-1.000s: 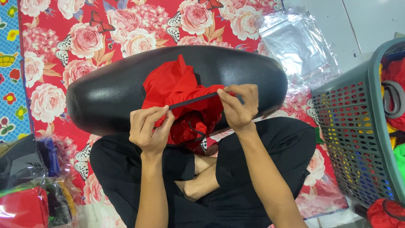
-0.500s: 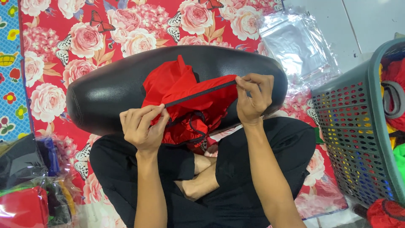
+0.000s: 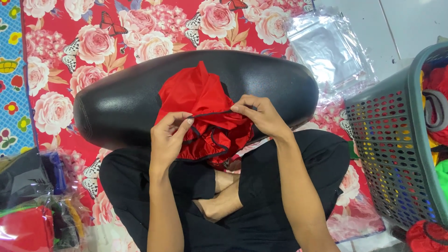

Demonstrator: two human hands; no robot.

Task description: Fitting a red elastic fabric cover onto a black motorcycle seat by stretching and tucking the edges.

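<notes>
Left hand (image 3: 169,140) and right hand (image 3: 261,114) pinching black-trimmed edge of red garment (image 3: 203,109). Garment resting on black cushion (image 3: 116,105). Grey perforated basket (image 3: 396,154) at right.

bright, even light; sharp, slight glare

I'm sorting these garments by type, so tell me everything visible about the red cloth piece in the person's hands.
The red garment looks like thin, slightly shiny fabric with narrow black trim along its edges. It lies crumpled on a long black cushion, its upper part rising to a point and its lower part hanging toward the person's lap. The left hand and the right hand both pinch one black-trimmed edge, which runs between them. Its exact type cannot be told while it is bunched.
</notes>
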